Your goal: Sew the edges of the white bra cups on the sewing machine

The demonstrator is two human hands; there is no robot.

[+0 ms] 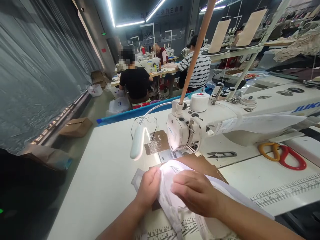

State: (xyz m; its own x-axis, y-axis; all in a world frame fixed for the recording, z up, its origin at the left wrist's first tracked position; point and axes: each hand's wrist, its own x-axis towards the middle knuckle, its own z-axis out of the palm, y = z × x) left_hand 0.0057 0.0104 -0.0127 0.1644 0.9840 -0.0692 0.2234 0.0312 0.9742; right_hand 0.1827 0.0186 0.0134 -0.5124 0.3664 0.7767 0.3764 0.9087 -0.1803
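Observation:
A white garment piece (170, 196) with a curved, cup-like upper part and narrow bands lies in front of the sewing machine (178, 133). My left hand (149, 186) pinches its left edge between thumb and fingers. Over the middle of the fabric is my right hand (197, 191), its fingers curled and pressed together; what lies between the fingertips is hidden. A greyish end of fabric (137, 176) sticks out left of my left hand. The machine's needle area sits just beyond the garment, lit by a small lamp (137, 143).
Thread snips (222, 154) and scissors with yellow and red handles (292, 158) lie on the right. Eyeglasses (151, 120) rest behind the lamp. Printed rulers (166, 233) run along the table's front. Thread cones (220, 36) stand above. Several people work at other machines beyond.

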